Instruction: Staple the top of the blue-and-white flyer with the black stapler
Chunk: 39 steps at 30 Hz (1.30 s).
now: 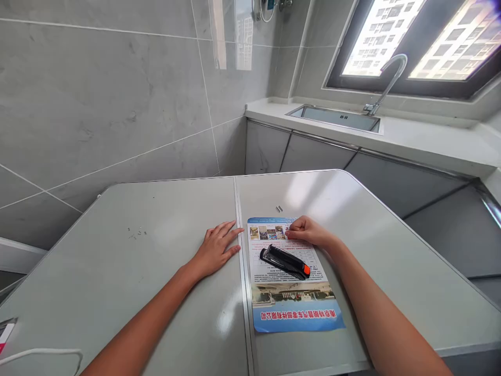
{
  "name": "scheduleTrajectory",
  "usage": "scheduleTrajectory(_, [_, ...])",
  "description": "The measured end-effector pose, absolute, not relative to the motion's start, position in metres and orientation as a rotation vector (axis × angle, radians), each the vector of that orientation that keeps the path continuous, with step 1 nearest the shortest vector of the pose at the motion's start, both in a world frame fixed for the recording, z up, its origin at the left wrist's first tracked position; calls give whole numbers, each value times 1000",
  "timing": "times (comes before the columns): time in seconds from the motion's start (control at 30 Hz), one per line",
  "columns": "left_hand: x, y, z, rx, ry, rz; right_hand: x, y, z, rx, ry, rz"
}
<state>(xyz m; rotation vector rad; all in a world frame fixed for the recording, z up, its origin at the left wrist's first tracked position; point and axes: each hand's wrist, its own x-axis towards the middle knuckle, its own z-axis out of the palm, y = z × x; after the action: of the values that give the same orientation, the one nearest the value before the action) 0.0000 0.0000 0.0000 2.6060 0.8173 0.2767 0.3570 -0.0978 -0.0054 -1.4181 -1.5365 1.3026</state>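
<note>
A printed flyer point(289, 308) lies on the table, right of its centre seam, its large lettering upside down to me. On the flyer rests a black stapler point(285, 261) with an orange end, slanted down to the right. My left hand point(219, 248) lies flat and open left of the seam, fingertips reaching it, holding nothing. Over the flyer's far right corner is my right hand point(307, 231), closed with fingers curled; what it pinches, if anything, is hidden. Just beyond the flyer lie small strips of staples point(279, 208).
Several tiny metal bits point(136, 232), like loose staples, are scattered on the table's point(188, 203) left half. A white cable point(43, 351) runs at the near left edge. Beyond the table stand a counter with a sink point(336, 117) and a faucet point(391, 78), under a window.
</note>
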Motion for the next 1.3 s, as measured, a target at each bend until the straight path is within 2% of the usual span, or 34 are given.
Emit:
scheduleTrajectory(0.17, [24, 1, 4, 2534, 803, 299, 355, -98, -4, -1422, -1548, 1295])
scheduleTrajectory(0.5, [79, -15, 10, 2121, 901, 707, 360, -100, -6, -1415, -1631, 1238])
scheduleTrajectory(0.8, [80, -34, 37, 2124, 986, 763, 359, -103, 0, -1388, -1592, 1264])
scheduleTrajectory(1.07, [61, -44, 41, 1999, 1176, 764, 349, -108, 29, -920, -2075, 1526])
scheduleTrajectory(1.3, [41, -34, 25, 1946, 1241, 749, 324, -114, 35, -967, -2290, 1362])
